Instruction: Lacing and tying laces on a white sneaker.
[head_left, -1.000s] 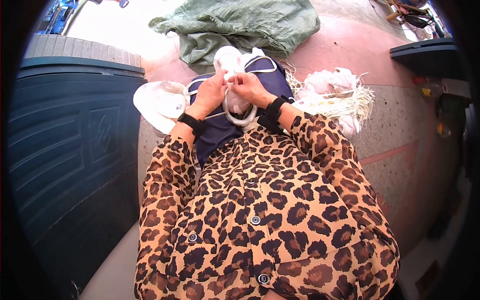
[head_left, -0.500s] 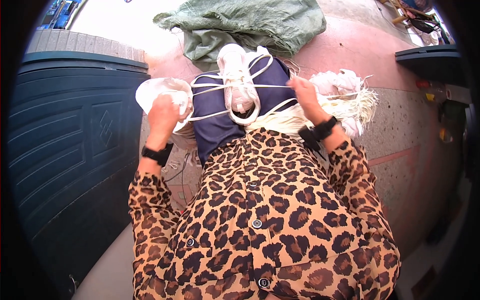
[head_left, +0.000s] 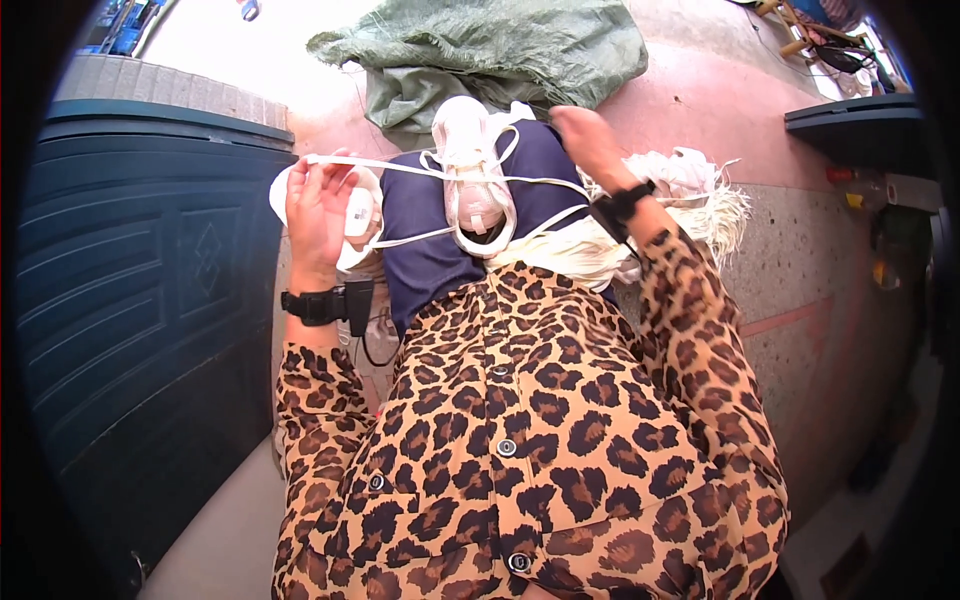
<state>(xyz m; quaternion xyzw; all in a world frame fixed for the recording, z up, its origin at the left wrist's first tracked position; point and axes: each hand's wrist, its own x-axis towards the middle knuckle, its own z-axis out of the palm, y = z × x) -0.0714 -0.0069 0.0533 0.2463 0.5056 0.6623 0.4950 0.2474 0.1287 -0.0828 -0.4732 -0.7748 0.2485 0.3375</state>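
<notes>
A white and pale pink sneaker (head_left: 478, 195) lies on my dark blue trousers (head_left: 420, 265), its heel toward me and its toe pointing away. Flat white shoelaces (head_left: 385, 165) stretch from it to both sides. My left hand (head_left: 318, 215) is raised with its fingers pinched on one lace, beside a second white shoe (head_left: 360, 222). Beyond the sneaker's right side, my right hand (head_left: 590, 145) has curled fingers; what they hold is hidden. Another lace runs slack toward that wrist. A thick bundle of loose white laces (head_left: 570, 245) drapes over my right thigh.
A crumpled green woven sack (head_left: 490, 55) lies ahead on the pink floor. Dark blue panelled door (head_left: 170, 240) stands close at my left. More white shoes (head_left: 675, 170) sit at the right by the lace ends. A dark panel edge (head_left: 850, 115) juts in at far right.
My left hand has turned palm-up and raised its lace. My right hand has moved farther away and slightly left. The lace across the sneaker now hangs slacker, and the side loops are smaller.
</notes>
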